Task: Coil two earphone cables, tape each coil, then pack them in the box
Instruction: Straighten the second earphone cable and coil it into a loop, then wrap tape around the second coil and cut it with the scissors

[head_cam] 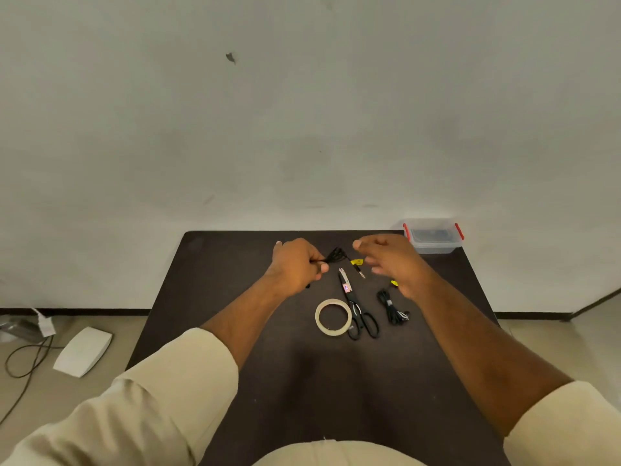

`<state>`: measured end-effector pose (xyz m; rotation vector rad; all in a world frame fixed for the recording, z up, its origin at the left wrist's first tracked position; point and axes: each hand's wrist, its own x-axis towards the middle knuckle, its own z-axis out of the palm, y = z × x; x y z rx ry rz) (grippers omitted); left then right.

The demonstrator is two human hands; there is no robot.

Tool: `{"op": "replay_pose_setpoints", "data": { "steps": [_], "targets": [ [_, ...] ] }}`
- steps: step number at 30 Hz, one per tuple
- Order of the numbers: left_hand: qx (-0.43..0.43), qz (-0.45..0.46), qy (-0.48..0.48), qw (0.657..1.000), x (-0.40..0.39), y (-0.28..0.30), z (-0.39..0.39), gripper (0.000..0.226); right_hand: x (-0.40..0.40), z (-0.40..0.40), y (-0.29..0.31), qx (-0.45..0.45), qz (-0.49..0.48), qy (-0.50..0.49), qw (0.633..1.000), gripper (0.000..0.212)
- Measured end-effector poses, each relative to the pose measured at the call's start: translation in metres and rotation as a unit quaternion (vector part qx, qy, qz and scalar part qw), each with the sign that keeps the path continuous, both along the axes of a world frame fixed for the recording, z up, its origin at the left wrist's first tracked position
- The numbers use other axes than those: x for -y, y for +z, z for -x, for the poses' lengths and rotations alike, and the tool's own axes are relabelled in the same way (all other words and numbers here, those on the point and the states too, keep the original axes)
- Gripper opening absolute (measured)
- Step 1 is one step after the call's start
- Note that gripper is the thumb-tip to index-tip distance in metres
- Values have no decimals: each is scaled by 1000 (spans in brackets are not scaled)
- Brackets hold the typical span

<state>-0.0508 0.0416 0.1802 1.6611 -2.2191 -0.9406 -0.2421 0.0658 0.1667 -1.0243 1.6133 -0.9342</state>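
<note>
My left hand (295, 264) is closed on a black earphone cable (336, 255), whose loops stick out to the right of the fist; its yellow-tagged plug end (358, 266) lies on the dark table. My right hand (391, 260) hovers just right of it, fingers spread, holding nothing. A second black earphone cable (392, 307) lies bunched on the table below my right wrist. A roll of clear tape (333, 317) lies flat in front of me, with black scissors (356, 306) beside it. The clear box with red latches (433, 235) stands at the table's far right corner.
The dark table (302, 381) stands against a pale wall. On the floor to the left lie a white device (84, 351) and loose black cables (23, 361).
</note>
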Motion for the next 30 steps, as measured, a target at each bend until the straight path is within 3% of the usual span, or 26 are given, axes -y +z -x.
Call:
{"op": "replay_pose_setpoints", "data": {
  "steps": [3,6,9,14,18,21,23,26,30],
  "targets": [
    [55,-29,-11,998,-2,-6,13,23,-4,2,-6,-152,160,166,961,46],
    [29,-80,-28,996,-2,-14,21,23,-3,-1,-19,-298,209,356,861,47],
    [-63,-154,-6,986,-2,-22,20,15,1,5,-26,-466,269,382,751,25],
    [-74,-227,25,971,1,-39,19,16,2,10,-52,-530,331,423,656,29],
    [-75,-257,32,963,5,-48,16,18,12,11,-66,-538,334,456,625,22],
    [-13,-223,2,975,11,-54,17,25,23,6,-72,-525,333,475,623,20],
    [92,-149,-22,984,11,-63,23,27,29,2,-79,-511,319,481,637,18],
    [236,-42,-49,970,-2,-87,37,25,32,4,-95,-491,284,482,668,18],
    [239,25,-80,967,-13,-121,44,24,26,13,-117,-451,218,489,714,22]
  ]
}}
